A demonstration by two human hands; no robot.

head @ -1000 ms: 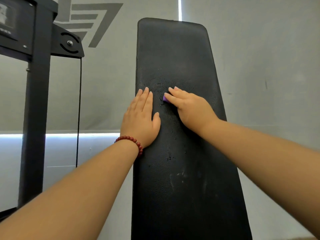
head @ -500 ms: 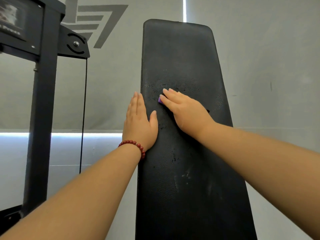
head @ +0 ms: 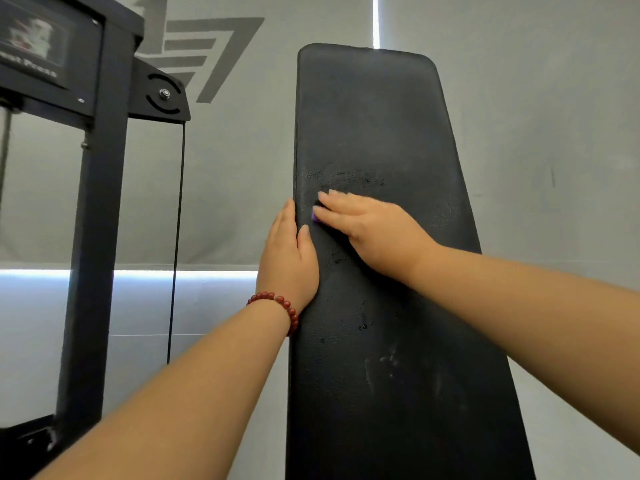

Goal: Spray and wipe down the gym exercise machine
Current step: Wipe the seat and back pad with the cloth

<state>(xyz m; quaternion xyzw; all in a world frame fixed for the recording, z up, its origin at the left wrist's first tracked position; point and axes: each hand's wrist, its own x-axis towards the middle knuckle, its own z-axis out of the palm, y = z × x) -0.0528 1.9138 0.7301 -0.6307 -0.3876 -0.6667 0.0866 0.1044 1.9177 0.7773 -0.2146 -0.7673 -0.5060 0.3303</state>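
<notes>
One cloth under right hand

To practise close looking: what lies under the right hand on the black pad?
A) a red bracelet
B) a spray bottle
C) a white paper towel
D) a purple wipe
D: a corner of the purple wipe shows beneath the right hand, which presses it on the black pad.

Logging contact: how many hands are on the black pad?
2. The left hand lies flat along the left edge of the black pad; the right hand presses a mostly hidden purple cloth beside it.
</notes>
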